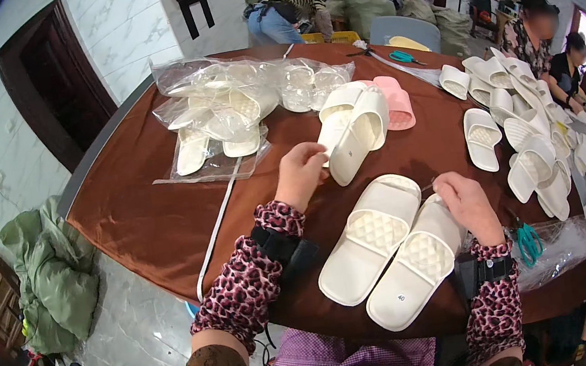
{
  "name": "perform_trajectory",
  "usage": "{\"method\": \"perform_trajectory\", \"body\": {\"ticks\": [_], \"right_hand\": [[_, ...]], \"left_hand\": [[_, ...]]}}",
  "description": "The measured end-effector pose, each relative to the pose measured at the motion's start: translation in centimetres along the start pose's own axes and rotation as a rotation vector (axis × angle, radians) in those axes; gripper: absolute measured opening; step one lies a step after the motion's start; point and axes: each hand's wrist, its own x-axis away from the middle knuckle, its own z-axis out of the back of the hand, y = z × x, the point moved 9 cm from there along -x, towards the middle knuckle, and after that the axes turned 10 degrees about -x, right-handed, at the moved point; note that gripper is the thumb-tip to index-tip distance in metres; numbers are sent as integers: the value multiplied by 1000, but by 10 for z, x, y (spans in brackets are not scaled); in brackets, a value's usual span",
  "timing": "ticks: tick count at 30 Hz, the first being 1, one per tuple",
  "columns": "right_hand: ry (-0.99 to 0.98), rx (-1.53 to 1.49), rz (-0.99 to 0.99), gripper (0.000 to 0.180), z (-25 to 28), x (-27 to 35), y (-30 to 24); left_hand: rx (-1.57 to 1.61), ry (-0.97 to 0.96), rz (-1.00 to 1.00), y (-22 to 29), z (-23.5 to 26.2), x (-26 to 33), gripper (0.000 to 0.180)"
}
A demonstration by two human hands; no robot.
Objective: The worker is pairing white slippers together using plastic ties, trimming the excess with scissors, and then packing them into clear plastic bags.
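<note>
Two cream-white slide slippers (391,244) lie side by side at the table's near edge, quilted straps up. My right hand (467,205) is closed in a pinch at the far end of the right slipper; a thin dark bit shows by its fingertips, too small to name. My left hand (301,174) is closed, its fingertips at the edge of another white slipper pair (355,133) just beyond. That pair leans against a pink slipper (395,102). Both of my forearms wear leopard-print sleeves with black wrist straps.
Clear bags of white slippers (215,111) lie far left on the brown tablecloth (128,180). Many loose slippers (525,128) are heaped at the right. Teal scissors (528,243) and plastic film lie near my right arm. Other people work at the right and back.
</note>
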Motion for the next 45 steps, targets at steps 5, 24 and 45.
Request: {"method": "perform_trajectory", "body": {"ticks": [5, 24, 45], "right_hand": [[-289, -6, -114, 26, -25, 4, 4], [-546, -278, -358, 34, -32, -6, -15], [778, -127, -473, 58, 290, 18, 90]], "left_hand": [[97, -6, 175, -40, 11, -10, 20], [-24, -143, 127, -56, -4, -21, 20], [27, -171, 151, -57, -4, -21, 19]]}}
